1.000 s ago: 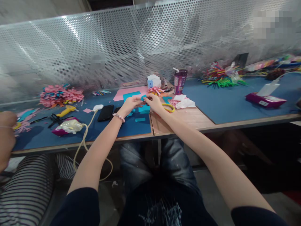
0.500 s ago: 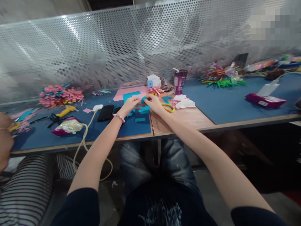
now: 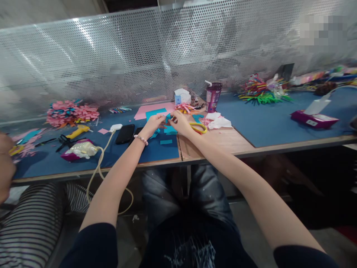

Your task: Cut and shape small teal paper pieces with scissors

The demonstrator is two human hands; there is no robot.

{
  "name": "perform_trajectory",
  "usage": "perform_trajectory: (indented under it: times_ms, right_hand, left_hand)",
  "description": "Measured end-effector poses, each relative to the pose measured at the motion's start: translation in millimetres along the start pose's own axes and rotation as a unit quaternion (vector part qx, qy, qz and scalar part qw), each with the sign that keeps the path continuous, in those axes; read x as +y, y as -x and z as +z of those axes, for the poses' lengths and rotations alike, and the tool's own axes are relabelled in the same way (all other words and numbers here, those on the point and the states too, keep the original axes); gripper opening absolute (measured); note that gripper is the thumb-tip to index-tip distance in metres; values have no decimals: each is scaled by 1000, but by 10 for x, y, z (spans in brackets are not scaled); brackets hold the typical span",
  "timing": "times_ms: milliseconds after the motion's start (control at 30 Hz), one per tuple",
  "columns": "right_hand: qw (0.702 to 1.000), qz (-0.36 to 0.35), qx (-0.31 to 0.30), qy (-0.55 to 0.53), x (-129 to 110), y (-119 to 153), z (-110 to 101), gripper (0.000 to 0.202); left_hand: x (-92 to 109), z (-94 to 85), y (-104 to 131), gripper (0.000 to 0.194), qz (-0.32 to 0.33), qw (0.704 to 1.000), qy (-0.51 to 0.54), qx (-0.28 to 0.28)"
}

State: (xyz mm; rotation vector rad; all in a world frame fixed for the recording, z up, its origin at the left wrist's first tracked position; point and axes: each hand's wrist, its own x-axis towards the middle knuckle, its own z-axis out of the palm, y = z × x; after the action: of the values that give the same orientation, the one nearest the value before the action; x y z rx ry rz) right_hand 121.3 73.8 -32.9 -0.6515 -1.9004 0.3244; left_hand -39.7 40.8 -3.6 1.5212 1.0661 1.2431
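Note:
Between my two hands is a small piece of blue paper (image 3: 167, 118), pinched from both sides above the table. My left hand (image 3: 154, 124), with a beaded bracelet at the wrist, closes its fingertips on the left of the piece. From the right, my right hand (image 3: 180, 122) grips it with bent fingers, which partly hide it. Below lie cut blue paper pieces (image 3: 170, 130) and a small blue strip (image 3: 166, 142). Yellow-handled scissors (image 3: 198, 128) rest beside my right wrist. Behind my hands are pink paper sheets (image 3: 141, 112) and a blue sheet (image 3: 156, 112).
Two dark phones (image 3: 125, 134) lie left of my left hand, near a power strip (image 3: 80, 150) with a cable and a yellow glue gun (image 3: 79, 131). A purple cup (image 3: 213, 97) and white tissue (image 3: 220, 122) are at right. Another person's arm (image 3: 5, 163) is at far left.
Both hands stay close together on the blue paper. My right hand's fingers have shifted slightly left and curled more around the piece, which shows less now.

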Motion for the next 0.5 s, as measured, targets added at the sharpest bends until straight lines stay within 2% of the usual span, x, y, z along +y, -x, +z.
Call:
perform_trajectory:
  times_ms: [300, 500]
  right_hand:
    - [996, -57, -18, 66, 14, 6, -2, 22]
    - [990, -76, -48, 113, -58, 45, -45, 29]
  left_hand:
    - [-12, -16, -2, 11, -14, 999, 51, -2]
    - [-66, -61, -39, 10, -27, 997, 73, 9]
